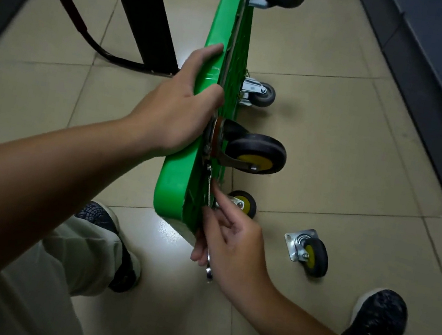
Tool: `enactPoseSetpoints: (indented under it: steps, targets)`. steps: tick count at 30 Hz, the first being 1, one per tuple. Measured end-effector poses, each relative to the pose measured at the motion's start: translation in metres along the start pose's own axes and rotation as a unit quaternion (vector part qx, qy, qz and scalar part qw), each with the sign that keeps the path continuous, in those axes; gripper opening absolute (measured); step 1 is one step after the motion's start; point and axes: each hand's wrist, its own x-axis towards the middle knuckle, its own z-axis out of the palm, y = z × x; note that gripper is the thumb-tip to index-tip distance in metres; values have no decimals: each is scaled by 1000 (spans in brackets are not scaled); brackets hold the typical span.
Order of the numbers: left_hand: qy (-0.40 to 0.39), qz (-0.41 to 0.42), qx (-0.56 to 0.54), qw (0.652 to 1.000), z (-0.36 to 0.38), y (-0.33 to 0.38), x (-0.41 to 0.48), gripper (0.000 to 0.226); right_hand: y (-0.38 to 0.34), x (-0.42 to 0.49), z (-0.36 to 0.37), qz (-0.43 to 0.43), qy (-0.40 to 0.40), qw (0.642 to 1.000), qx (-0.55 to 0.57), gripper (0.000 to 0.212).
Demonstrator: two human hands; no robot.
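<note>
Wrench (209, 187) in right hand (233, 242), left hand (176, 110) gripping green platform (173, 185).

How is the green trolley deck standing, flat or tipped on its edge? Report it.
Tipped on edge: the green deck stands on its side, casters pointing sideways, left hand gripping its upper edge.

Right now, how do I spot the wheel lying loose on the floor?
Find the green cart tipped on edge on the tiles. Right of its near end, by the right shoe, lies a yellow-hubbed caster. Unlike the others, it lies clear of the cart, its silver plate bare.
</note>
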Motion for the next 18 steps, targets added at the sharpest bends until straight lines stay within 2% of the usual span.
enactPoseSetpoints:
  steps: [4, 8, 11, 15, 18]
  targets:
    - [1, 7, 1, 1000, 1, -1, 2, 60, 14, 6, -13, -98, -10, 994, -49, 55]
    - [2, 11, -6, 1000, 2, -1, 2, 60, 28, -4, -12, -113, -1, 994, -2, 58]
    - [3, 9, -9, 1000, 3, -1, 3, 61, 38, -5, -17, -176, -9, 983, -44, 55]
    - [12, 7, -5, 1000, 3, -2, 5, 61, 45, 24, -43, -288, -25, 942, -169, 49]
    - [11, 5, -10, 1000, 4, -2, 4, 61, 47, 43, -56, -333, -54, 914, -226, 44]
